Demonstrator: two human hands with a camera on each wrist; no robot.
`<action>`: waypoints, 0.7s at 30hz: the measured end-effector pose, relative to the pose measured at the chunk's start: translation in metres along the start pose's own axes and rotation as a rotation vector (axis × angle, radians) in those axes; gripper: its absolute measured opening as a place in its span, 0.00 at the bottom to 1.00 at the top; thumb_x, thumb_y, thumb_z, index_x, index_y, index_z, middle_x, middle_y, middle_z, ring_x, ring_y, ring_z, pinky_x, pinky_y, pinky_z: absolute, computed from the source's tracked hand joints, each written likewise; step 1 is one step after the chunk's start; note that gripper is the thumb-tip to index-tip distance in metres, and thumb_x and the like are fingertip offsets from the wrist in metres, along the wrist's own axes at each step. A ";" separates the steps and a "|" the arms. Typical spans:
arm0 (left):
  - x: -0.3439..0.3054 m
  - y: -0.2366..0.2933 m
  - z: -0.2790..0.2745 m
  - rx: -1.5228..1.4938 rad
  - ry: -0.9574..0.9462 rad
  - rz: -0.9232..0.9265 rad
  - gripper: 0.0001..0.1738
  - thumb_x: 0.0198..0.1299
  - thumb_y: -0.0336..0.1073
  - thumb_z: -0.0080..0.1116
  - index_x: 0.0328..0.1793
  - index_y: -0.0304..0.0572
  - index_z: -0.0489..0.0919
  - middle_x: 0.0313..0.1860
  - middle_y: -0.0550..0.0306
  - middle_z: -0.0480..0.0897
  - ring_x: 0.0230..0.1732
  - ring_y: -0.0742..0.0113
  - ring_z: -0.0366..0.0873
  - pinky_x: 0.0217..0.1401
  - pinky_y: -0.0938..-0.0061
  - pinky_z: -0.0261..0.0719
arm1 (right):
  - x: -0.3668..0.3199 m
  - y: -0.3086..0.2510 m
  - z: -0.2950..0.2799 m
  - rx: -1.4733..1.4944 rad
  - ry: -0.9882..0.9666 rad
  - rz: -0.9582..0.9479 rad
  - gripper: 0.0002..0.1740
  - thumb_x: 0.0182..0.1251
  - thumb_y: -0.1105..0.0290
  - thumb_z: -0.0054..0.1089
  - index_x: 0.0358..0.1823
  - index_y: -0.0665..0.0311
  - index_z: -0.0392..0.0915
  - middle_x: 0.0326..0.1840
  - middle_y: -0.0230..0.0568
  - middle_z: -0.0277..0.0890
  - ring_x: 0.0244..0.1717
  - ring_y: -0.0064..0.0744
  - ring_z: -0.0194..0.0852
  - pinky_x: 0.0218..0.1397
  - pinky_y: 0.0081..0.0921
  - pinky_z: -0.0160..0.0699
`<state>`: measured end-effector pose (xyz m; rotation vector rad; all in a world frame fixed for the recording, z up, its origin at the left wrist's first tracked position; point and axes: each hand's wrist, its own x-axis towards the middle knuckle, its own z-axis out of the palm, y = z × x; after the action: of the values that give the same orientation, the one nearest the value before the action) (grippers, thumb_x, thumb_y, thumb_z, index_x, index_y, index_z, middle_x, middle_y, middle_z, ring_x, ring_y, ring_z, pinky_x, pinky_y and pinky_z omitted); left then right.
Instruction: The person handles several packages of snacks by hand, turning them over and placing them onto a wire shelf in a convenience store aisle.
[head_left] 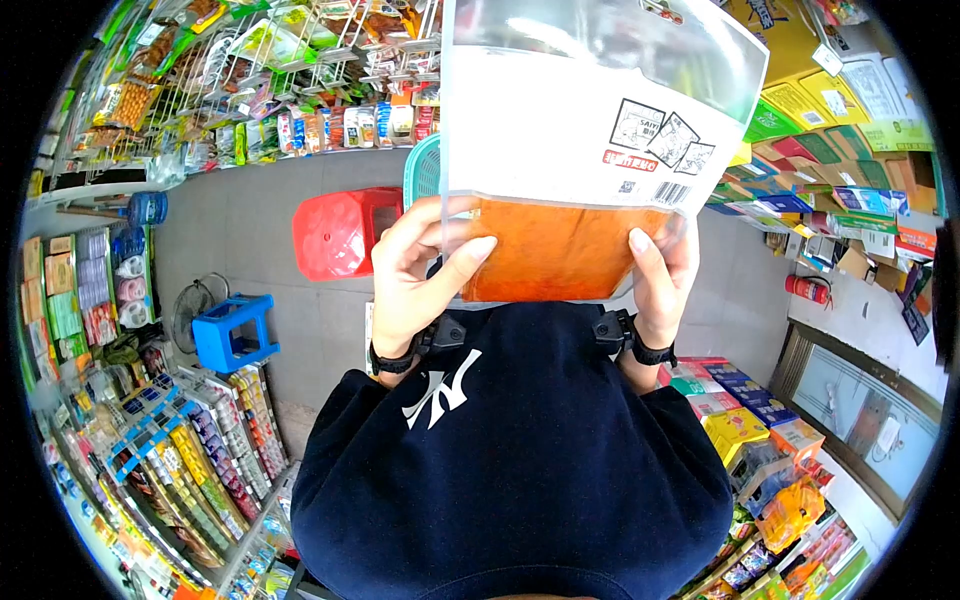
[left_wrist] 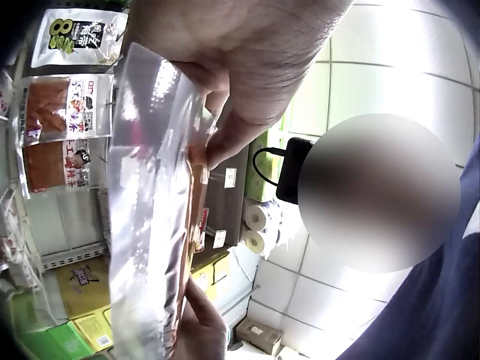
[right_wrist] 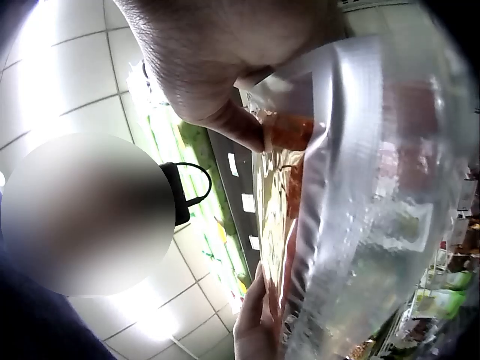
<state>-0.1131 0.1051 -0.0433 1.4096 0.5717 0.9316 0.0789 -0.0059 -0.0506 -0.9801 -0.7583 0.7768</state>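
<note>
Both hands hold a large snack packet (head_left: 560, 130) up before the chest. It has a white printed panel with a barcode, clear plastic at the top and an orange-brown flat filling (head_left: 560, 250) showing at its lower part. The left hand (head_left: 425, 270) grips the lower left edge, thumb on the front, other fingers partly hidden behind. At the lower right edge the right hand (head_left: 662, 280) pinches it the same way. Edge-on, the packet (left_wrist: 146, 217) looks thin in the left wrist view. In the right wrist view, the right thumb presses beside the orange filling (right_wrist: 289, 133).
Racks of hanging snack packets (head_left: 290, 60) line the far left. A red stool (head_left: 335, 235) and a teal basket (head_left: 424, 170) stand beyond the left hand, a blue stool (head_left: 235, 335) farther left. Cartons (head_left: 840, 170) and a fire extinguisher (head_left: 808, 290) are at right.
</note>
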 end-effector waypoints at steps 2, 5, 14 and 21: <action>0.000 -0.001 0.000 0.011 0.004 0.002 0.18 0.51 0.22 0.59 0.50 0.32 0.72 0.33 0.53 0.82 0.35 0.76 0.78 0.38 0.83 0.74 | 0.001 0.000 0.000 -0.012 0.006 0.014 0.32 0.57 0.82 0.49 0.64 0.74 0.49 0.63 0.49 0.57 0.64 0.35 0.54 0.65 0.32 0.49; 0.001 0.001 0.006 0.019 0.070 -0.040 0.18 0.51 0.22 0.58 0.50 0.32 0.72 0.34 0.54 0.82 0.35 0.76 0.78 0.39 0.84 0.74 | 0.006 0.001 0.009 -0.126 0.077 0.015 0.37 0.57 0.81 0.50 0.66 0.70 0.44 0.66 0.51 0.52 0.67 0.37 0.49 0.67 0.33 0.46; 0.015 0.004 0.044 0.433 -0.233 0.216 0.22 0.45 0.25 0.61 0.50 0.32 0.76 0.50 0.46 0.77 0.45 0.61 0.78 0.50 0.71 0.74 | -0.009 0.027 0.014 -0.356 -0.410 0.035 0.51 0.56 0.54 0.59 0.69 0.68 0.35 0.73 0.47 0.32 0.73 0.36 0.29 0.69 0.36 0.42; 0.010 0.022 0.039 0.189 -0.566 0.187 0.21 0.48 0.26 0.56 0.51 0.30 0.75 0.56 0.40 0.72 0.63 0.48 0.63 0.65 0.59 0.58 | -0.002 0.009 0.021 0.058 0.148 0.039 0.15 0.63 0.72 0.51 0.49 0.71 0.67 0.48 0.39 0.71 0.48 0.23 0.66 0.54 0.22 0.62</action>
<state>-0.0803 0.0896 -0.0155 1.8278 0.1026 0.5863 0.0587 0.0040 -0.0517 -0.9910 -0.5873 0.7467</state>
